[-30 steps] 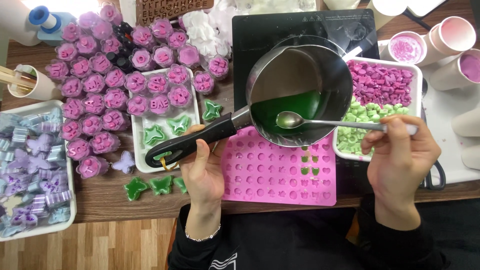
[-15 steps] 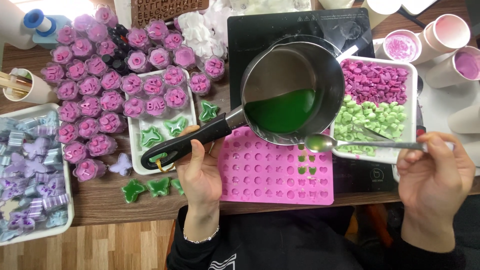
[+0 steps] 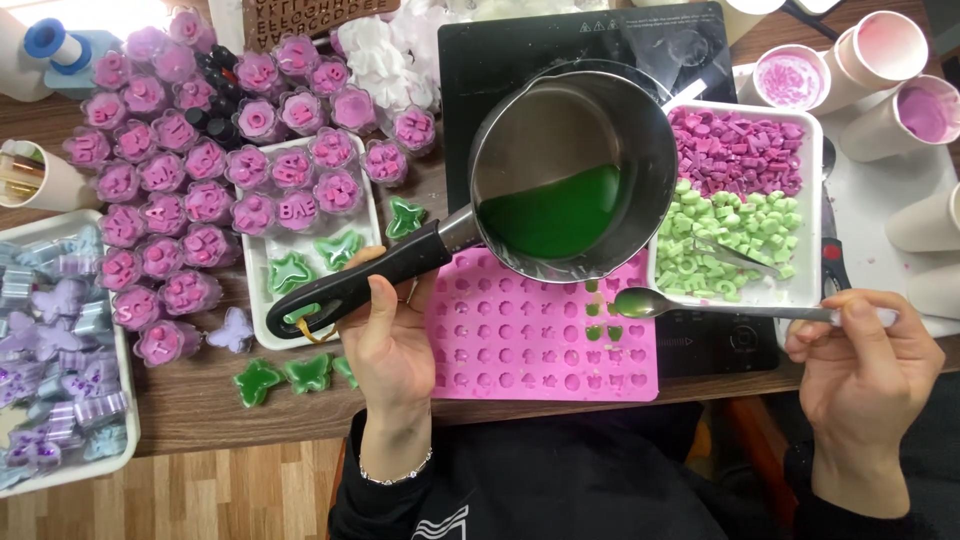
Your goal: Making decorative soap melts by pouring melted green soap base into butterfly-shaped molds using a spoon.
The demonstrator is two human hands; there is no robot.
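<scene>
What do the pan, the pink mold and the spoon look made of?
Pan: brushed steel, dull grey sheen inside; black handle, probably plastic. Mold: likely silicone, matte pink, thin sheet with shaped cavities. Spoon: polished metal, shiny, its bowl holding green liquid.

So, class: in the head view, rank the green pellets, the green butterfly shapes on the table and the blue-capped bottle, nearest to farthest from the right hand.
1. Green pellets in the white tray, just above the right hand.
2. Green butterfly shapes, past the left hand's far side.
3. Blue-capped bottle, top-left corner.
</scene>
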